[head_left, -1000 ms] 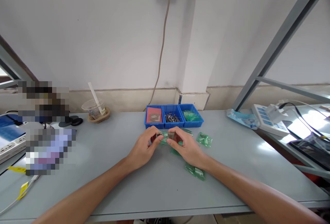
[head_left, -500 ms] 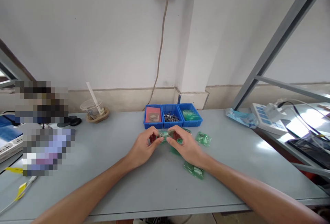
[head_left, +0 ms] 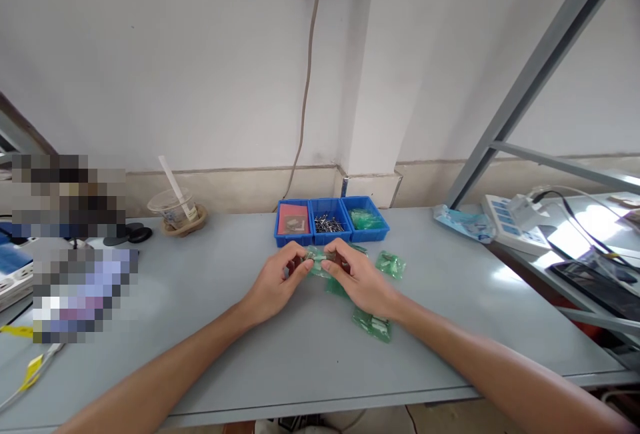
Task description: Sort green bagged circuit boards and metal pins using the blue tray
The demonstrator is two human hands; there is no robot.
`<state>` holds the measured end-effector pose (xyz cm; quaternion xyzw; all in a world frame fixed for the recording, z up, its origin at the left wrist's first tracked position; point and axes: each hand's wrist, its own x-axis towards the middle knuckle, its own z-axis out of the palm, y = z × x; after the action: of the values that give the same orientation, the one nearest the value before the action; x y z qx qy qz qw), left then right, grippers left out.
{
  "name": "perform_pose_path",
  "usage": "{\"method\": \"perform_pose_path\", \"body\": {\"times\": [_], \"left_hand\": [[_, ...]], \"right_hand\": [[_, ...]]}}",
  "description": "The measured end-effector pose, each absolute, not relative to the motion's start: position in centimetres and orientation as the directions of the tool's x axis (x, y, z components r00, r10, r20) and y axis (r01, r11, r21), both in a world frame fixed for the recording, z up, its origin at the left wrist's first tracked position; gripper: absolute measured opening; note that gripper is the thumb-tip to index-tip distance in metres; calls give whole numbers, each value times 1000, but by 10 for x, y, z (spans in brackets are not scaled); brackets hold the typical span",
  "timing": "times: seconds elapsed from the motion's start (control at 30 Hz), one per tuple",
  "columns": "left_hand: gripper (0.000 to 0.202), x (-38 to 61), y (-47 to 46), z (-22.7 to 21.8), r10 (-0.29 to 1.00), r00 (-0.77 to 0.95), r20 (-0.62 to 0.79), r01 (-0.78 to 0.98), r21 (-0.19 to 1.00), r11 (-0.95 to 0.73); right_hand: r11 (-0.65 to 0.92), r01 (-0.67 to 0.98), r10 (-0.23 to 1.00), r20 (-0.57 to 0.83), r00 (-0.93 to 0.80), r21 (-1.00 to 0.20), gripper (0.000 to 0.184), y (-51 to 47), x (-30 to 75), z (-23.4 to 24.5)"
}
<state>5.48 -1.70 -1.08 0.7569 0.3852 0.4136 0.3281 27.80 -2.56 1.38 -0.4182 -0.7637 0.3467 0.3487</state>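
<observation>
Between my two hands is a small green plastic bag point(head_left: 318, 270) with something pale inside that I cannot make out. My left hand point(head_left: 277, 282) pinches its left side between thumb and fingers. On the opposite side, my right hand point(head_left: 361, 279) grips it the same way. Part of another green bag point(head_left: 339, 288) shows beneath my right hand. A filled green bag point(head_left: 391, 265) lies just to the right, and one more green bag point(head_left: 372, 324) rests below my right wrist.
Behind my hands stand three joined blue bins: one with red sheets point(head_left: 293, 219), one with metal screws or pins point(head_left: 329, 223), one with green bags point(head_left: 365, 219). A plastic cup point(head_left: 173, 209) stands at the left, a power strip point(head_left: 510, 226) and blue packet point(head_left: 464, 223) at the right.
Both hands keep hold of the green bag, with the fingers shifted slightly. The whole view has moved a little, so things appear somewhat further left.
</observation>
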Motion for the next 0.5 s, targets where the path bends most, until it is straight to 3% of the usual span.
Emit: {"method": "perform_pose_path", "body": {"times": [0.2,0.5], "left_hand": [[25,54,-12,-12,846,359,393,316,802,-507],[25,54,-16,-12,839,364,405,333,784,-523]], "right_hand": [[312,203,901,221,-372,-928,23,-15,278,9],[371,311,890,239,-387,-875,20,-17,281,13]]}}
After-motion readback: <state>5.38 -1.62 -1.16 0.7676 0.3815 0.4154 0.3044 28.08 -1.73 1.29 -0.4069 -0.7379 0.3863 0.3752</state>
